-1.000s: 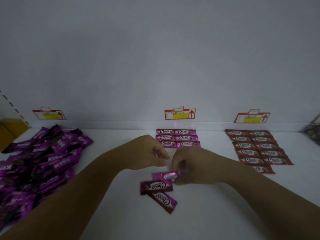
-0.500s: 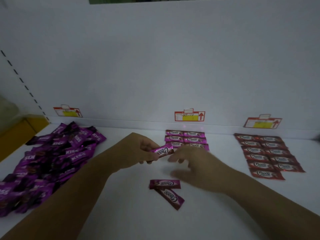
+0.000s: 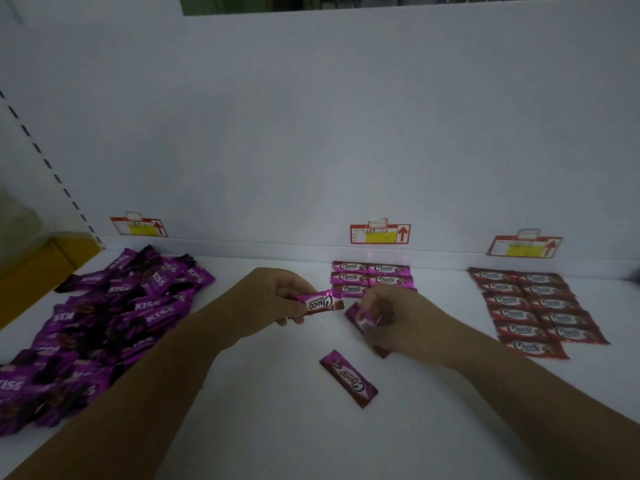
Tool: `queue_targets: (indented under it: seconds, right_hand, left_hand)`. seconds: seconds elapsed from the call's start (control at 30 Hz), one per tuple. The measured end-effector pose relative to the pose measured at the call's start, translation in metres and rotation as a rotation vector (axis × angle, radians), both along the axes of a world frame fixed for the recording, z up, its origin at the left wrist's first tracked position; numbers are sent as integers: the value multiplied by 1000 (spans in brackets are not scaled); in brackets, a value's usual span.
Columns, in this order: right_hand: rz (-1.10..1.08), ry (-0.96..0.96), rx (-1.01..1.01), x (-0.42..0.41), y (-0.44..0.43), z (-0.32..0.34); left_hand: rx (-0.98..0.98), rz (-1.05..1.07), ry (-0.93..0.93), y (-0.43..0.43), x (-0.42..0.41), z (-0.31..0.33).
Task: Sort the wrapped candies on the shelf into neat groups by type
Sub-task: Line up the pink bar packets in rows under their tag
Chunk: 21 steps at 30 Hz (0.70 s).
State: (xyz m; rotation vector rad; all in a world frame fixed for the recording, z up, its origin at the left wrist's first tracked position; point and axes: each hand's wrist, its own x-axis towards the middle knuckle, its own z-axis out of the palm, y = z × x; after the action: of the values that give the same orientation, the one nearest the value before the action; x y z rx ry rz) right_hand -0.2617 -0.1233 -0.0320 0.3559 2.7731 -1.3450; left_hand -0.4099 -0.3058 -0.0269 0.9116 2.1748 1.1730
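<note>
Up comes a second pink Choco candy (image 3: pixel 360 318), pinched in the right hand (image 3: pixel 391 320); left hand (image 3: pixel 270 303) fingers clamp another (image 3: pixel 320 302). Best lay both flush beneath the pink rows (image 3: pixel 372 277); one candy (image 3: pixel 348 378) lies nearer us.

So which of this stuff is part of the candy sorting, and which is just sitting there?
Part of the sorting:
pink Choco candy in the left hand
pink Choco candy in the right hand
loose pink Choco candy
pink Choco rows
red Choco rows
purple Kiss pile

Just there:
price tags
yellow box
</note>
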Motion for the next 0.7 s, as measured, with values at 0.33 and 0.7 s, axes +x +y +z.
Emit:
queue_targets:
  seconds: [0.33,0.7]
  right_hand:
    - [-306,108,-413,-1,34,26]
    - [-68,-68,201,9,47,21]
  left_hand:
    - [184,65,-56,33,10,1]
    - [-61,-147,399,65,27,-19]
